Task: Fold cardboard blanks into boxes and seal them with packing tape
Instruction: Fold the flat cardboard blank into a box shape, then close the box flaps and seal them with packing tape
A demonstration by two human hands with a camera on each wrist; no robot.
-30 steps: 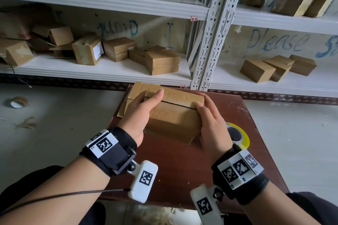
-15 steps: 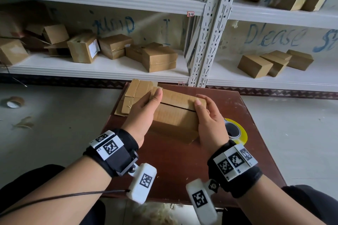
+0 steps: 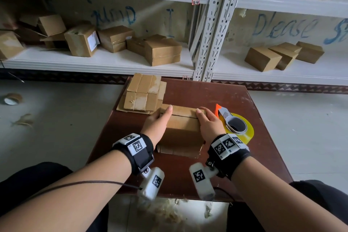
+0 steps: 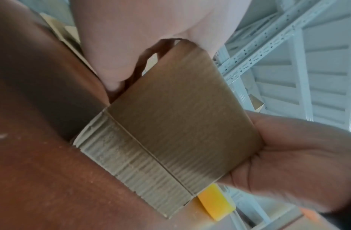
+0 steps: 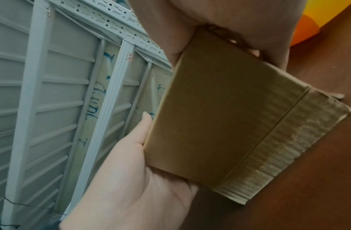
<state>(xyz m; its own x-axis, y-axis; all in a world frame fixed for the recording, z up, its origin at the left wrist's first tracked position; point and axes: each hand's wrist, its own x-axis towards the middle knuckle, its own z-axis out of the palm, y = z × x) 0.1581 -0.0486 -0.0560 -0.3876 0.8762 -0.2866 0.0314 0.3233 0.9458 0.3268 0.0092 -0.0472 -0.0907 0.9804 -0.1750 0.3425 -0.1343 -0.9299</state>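
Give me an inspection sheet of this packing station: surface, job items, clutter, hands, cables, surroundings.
Surface: brown table, worn.
Job's things: box on the table, top flaps closed, seam untaped; flat blanks stacked behind; yellow tape dispenser right of it.
Clutter: tape roll and scraps on the floor.
Grippers: left hand and right hand grip the box's ends.
Cables: thin cable along left forearm.
Surroundings: shelves holding finished boxes.

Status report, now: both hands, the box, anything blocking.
Left hand and right hand clamp the box ends. Top flaps closed, untaped. Tape dispenser just right of it; flat blanks behind.
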